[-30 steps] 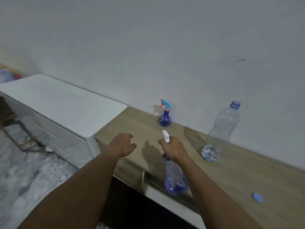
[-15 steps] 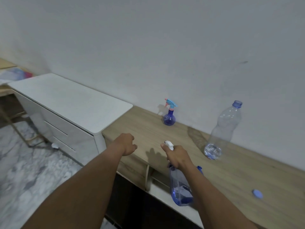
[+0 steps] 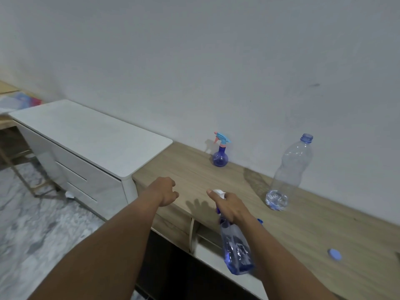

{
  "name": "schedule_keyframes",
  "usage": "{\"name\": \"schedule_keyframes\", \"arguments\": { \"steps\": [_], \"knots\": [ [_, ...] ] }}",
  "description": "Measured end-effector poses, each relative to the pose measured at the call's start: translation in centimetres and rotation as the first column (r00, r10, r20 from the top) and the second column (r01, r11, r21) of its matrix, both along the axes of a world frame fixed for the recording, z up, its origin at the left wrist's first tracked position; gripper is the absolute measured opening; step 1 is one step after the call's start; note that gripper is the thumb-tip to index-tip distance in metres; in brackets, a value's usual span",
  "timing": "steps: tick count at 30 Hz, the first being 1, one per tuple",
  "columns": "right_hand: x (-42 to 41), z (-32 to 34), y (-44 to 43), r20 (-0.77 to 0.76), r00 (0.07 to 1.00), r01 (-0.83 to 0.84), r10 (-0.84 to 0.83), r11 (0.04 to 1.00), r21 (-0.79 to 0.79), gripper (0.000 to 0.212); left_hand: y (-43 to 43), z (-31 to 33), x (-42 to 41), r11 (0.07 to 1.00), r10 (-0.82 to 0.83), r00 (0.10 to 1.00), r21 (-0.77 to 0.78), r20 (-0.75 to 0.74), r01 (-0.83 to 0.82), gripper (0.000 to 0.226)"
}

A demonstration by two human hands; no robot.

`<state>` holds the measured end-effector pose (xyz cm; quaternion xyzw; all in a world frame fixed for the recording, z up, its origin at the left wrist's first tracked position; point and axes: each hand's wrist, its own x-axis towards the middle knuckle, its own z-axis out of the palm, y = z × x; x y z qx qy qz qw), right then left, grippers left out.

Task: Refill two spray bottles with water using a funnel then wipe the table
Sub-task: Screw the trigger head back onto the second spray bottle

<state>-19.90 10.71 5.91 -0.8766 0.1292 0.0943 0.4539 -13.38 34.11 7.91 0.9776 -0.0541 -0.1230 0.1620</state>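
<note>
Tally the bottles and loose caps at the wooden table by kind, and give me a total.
Spray bottles: 2, the round spray bottle standing on the table and the tall spray bottle held in the right hand.
Water bottles: 1, the clear water bottle, uncapped.
Loose caps: 1, the blue cap lying on the table.
Total: 4.

Both forearms (image 3: 121, 241) are bare from the wrist down to the lower edge of the picture. The left hand (image 3: 165, 191) and the right hand (image 3: 229, 207) are bare as well. The forearms look long and slim, and they become wider toward the camera.
</note>
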Motion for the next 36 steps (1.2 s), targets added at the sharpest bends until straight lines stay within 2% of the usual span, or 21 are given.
{"name": "schedule_keyframes", "arguments": {
  "steps": [4, 10, 15, 20, 23, 27, 33, 36],
  "knots": [
    [0.9, 1.0, -0.1, 0.063, 0.997, 0.039, -0.045, 0.995, 0.093, 0.053, -0.6, 0.1, 0.0, 0.995, 0.014, 1.000, -0.101, -0.017, -0.016, 0.058],
    [2.8, 3.2, -0.2, 0.296, 0.950, 0.048, -0.100, 0.983, 0.179, 0.015, -3.4, 0.7, 0.9, 0.959, -0.038, 0.997, -0.284, -0.061, 0.019, 0.058],
    [5.8, 4.9, -0.7, 0.350, 0.925, 0.084, -0.146, 0.979, 0.188, 0.036, -6.1, 0.1, 2.9, 0.905, -0.140, 0.980, -0.419, -0.141, 0.069, 0.072],
    [9.6, 5.4, -1.5, 0.405, 0.902, 0.094, -0.149, 0.984, 0.151, 0.019, -9.1, -0.3, 6.1, 0.846, -0.265, 0.952, -0.510, -0.153, 0.153, 0.088],
    [12.0, 6.1, -2.6, 0.432, 0.892, 0.088, -0.138, 0.987, 0.133, 0.007, -10.6, -0.4, 8.4, 0.806, -0.297, 0.947, -0.563, -0.122, 0.181, 0.073],
    [14.9, 6.5, -4.6, 0.445, 0.867, 0.183, -0.225, 0.974, 0.136, 0.017, -13.0, -1.1, 12.3, 0.751, -0.300, 0.950, -0.636, -0.085, 0.180, 0.047],
    [19.5, 4.9, -8.2, 0.428, 0.854, 0.303, -0.295, 0.952, 0.052, 0.026, -17.4, -3.2, 17.9, 0.753, -0.344, 0.937, -0.580, 0.056, 0.311, 0.055],
    [21.4, 3.3, -9.8, 0.439, 0.825, 0.380, -0.356, 0.924, 0.035, 0.028, -19.9, -5.3, 20.2, 0.718, -0.341, 0.937, -0.624, 0.070, 0.308, 0.058]
  ]
}}
